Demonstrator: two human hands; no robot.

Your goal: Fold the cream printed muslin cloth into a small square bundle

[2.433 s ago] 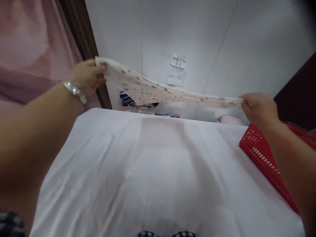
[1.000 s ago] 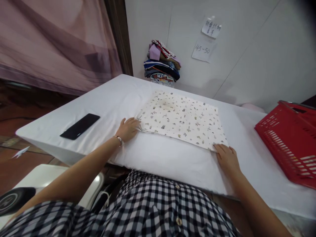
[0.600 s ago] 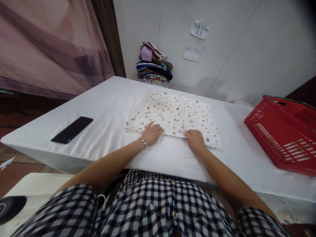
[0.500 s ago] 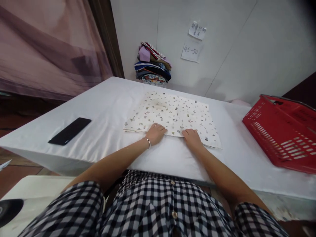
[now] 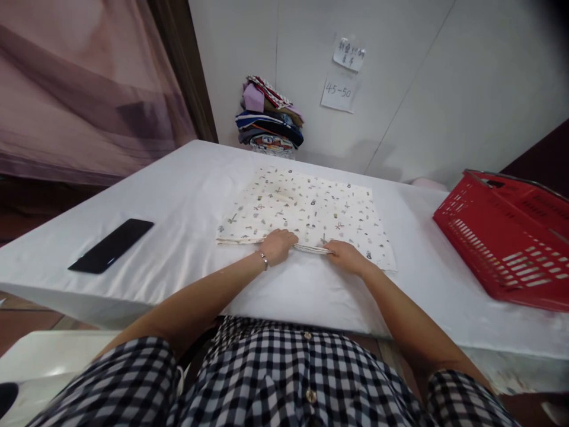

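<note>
A folded white cloth [image 5: 306, 207] with small printed motifs lies flat on the white-covered table [image 5: 186, 196]. My left hand [image 5: 278, 245], with a bracelet at the wrist, is closed on its near edge, left of the middle. My right hand [image 5: 345, 256] pinches the same edge further right, fingers closed round the layers. Between the two hands the edge is lifted slightly, and several fabric layers show there. The thumbs are mostly hidden.
A black phone [image 5: 111, 245] lies on the table's left side. A red plastic basket [image 5: 502, 237] stands at the right. Folded fabrics [image 5: 271, 118] are stacked at the back against the wall, where paper notes [image 5: 338, 93] hang. A white stool [image 5: 53, 362] is at lower left.
My hands, which lay on the near edge of the cloth, now grip it. My right hand has turned and closed on the layers, and the edge between the hands has risen a little.
</note>
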